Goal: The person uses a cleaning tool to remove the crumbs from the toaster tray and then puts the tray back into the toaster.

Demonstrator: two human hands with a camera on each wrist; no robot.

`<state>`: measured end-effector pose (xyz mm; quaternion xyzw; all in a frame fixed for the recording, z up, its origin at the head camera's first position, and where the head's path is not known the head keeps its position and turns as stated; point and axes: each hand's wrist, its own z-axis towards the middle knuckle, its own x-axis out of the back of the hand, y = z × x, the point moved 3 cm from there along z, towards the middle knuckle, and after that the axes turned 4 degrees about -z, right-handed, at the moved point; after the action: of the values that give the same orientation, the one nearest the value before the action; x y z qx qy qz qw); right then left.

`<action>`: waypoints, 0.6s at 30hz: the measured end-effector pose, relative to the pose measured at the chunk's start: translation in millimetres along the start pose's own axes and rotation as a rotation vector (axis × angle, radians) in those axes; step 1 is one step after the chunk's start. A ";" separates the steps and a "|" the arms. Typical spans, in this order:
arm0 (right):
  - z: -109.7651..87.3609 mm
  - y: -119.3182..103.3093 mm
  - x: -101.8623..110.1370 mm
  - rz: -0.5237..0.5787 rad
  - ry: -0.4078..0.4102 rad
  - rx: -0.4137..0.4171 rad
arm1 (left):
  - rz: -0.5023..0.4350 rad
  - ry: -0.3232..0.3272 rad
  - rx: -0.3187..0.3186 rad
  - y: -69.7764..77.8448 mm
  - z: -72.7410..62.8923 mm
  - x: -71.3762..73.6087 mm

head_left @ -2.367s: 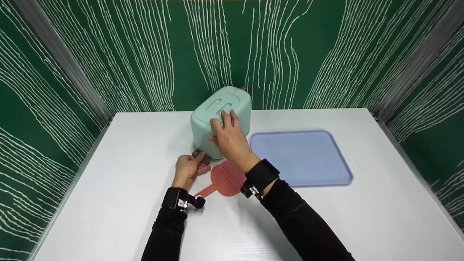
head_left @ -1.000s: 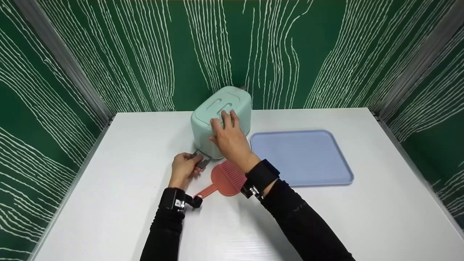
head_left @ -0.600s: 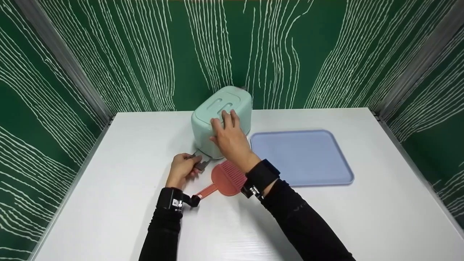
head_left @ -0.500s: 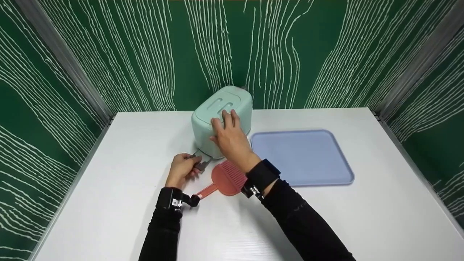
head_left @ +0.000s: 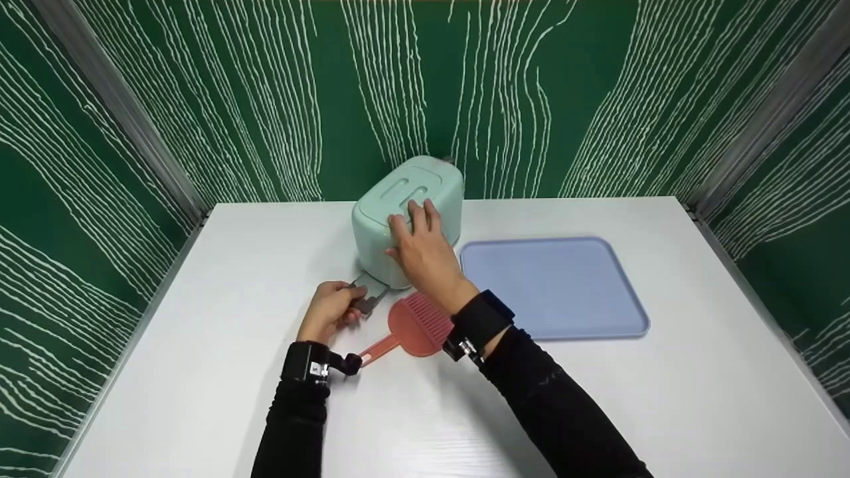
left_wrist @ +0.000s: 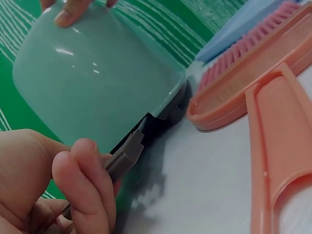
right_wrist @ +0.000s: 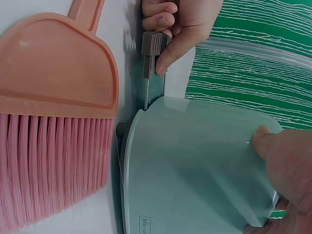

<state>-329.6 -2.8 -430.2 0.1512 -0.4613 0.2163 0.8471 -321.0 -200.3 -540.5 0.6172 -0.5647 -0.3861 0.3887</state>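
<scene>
A mint-green toaster (head_left: 378, 245) stands at the back middle of the white table, two slots in its top. Low at its near end, a thin crumb tray (head_left: 373, 285) with a grey-brown handle (right_wrist: 155, 44) sticks partly out. My left hand (head_left: 332, 307) pinches that handle between thumb and fingers. At the toaster's near top edge my right hand (head_left: 425, 255) holds on, fingers over the top and thumb against the end face. Just right of the left hand lies an orange hand brush (head_left: 413, 332) with pink bristles, partly hidden by the right forearm.
A blue rectangular tray (head_left: 558, 285) lies flat on the table (head_left: 232, 265) to the right of the toaster. Green walls (head_left: 265, 99) with white wavy lines stand behind and at both sides. The toaster's far end is close to the back wall.
My left hand has drawn back toward the lower left with the crumb tray's handle, so more of the tray shows outside the toaster. The right hand and toaster have stayed nearly still.
</scene>
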 end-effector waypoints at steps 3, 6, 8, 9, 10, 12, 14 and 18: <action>0.2 1.1 0.7 0.003 -0.008 -0.005 | -0.007 -0.026 0.004 0.8 0.0 -0.3; 0.2 1.8 1.8 0.018 -0.024 -0.012 | -0.007 -0.045 0.005 0.6 0.3 -0.5; 0.1 2.3 2.2 0.028 -0.037 -0.021 | -0.010 -0.055 0.007 0.5 0.4 -0.4; 0.1 2.5 2.1 0.034 -0.041 -0.025 | -0.010 -0.061 0.007 0.5 0.1 -0.4; 0.3 2.7 2.0 0.037 -0.043 -0.030 | -0.010 -0.066 0.005 0.6 0.2 -0.2; 0.4 2.5 1.7 0.043 -0.045 -0.034 | -0.013 -0.069 0.006 0.6 -0.4 0.8; 0.8 1.9 1.6 0.050 -0.041 -0.033 | -0.012 -0.068 0.006 0.7 -1.4 2.1; 0.7 1.1 1.3 0.061 -0.027 -0.032 | -0.006 -0.072 0.015 0.9 -3.6 3.5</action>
<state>-330.0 -1.8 -428.7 0.1265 -0.4806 0.2324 0.8360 -317.8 -203.6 -538.3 0.6076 -0.5791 -0.4050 0.3624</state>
